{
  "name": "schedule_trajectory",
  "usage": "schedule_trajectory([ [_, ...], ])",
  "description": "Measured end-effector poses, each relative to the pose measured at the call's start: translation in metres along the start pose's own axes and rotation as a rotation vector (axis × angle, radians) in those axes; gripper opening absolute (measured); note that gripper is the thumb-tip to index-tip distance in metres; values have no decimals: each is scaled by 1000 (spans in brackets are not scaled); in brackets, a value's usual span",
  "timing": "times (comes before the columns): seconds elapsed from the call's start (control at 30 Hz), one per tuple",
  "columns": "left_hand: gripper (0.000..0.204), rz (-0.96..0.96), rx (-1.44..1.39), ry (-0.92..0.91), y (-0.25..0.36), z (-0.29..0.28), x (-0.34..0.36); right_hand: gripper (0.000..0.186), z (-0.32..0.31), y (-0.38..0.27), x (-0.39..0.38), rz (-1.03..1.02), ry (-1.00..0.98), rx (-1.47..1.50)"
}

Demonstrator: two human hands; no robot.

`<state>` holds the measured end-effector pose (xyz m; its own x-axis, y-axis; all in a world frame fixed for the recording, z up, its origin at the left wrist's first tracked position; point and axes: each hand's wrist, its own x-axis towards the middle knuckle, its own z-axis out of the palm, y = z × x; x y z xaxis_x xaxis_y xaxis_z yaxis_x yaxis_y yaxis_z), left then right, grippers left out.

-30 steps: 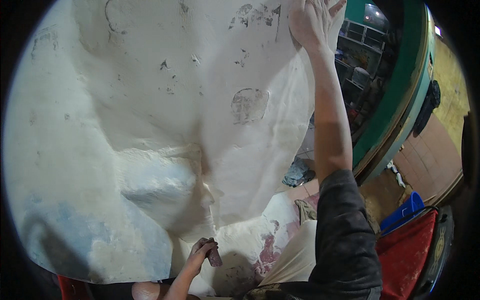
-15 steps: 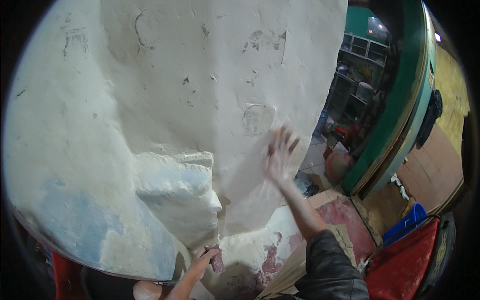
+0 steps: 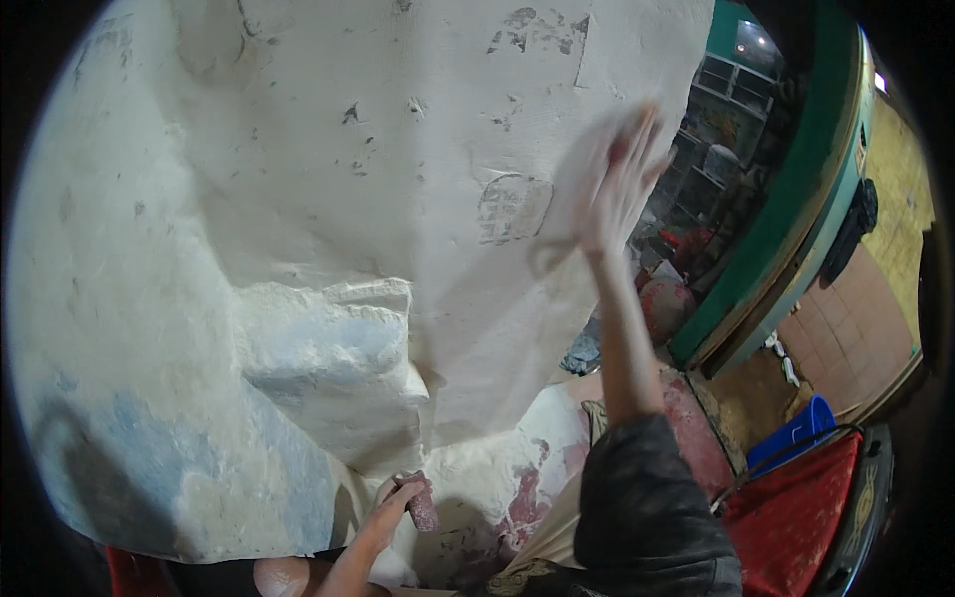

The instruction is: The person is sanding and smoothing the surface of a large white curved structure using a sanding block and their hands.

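Observation:
A white plastered wall (image 3: 468, 289) fills the middle of the head view, with rough grey patches and a raised corner. My right hand (image 3: 619, 189) is at its right edge, fingers stretched out and somewhat smeared by motion; whether the palm touches the surface I cannot tell. Low down, my left hand (image 3: 391, 505) grips a reddish-brown roll (image 3: 422, 505) dusted with white, below a broken-edged plaster ledge (image 3: 323, 343). To the left the curved wall carries faded blue paint (image 3: 164, 458).
Past the wall's right edge are shelves (image 3: 731, 99) and a green door frame (image 3: 786, 199). A blue bucket (image 3: 796, 438) stands at right beside a red chair-like thing (image 3: 791, 507). White powder and red patches cover the floor (image 3: 527, 497).
My right hand has moved up and to the right along the wall. The left hand keeps its hold on the roll. The view has shifted slightly.

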<state>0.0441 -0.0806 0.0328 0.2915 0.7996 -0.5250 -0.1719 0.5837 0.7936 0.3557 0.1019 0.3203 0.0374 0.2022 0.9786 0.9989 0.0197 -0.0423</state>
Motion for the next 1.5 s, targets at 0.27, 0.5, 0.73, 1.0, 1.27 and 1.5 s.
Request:
schedule_trajectory([
  [0.27,30,6,22,-46,4,4,4,81,36,21,-199,-240,-165,66],
  [0.5,27,29,56,-16,-8,-9,18,64,-3,32,113,-210,289,-51],
  [0.73,26,10,4,-11,-6,-6,11,57,0,4,80,-95,282,189],
  [1.0,30,15,43,-58,-3,0,9,78,30,-11,-179,-150,-167,221],
  [1.27,25,49,35,51,-7,-10,11,56,-26,-35,79,-55,106,95],
  [1.5,23,3,37,41,-6,-4,9,58,5,-13,67,-110,224,215],
])
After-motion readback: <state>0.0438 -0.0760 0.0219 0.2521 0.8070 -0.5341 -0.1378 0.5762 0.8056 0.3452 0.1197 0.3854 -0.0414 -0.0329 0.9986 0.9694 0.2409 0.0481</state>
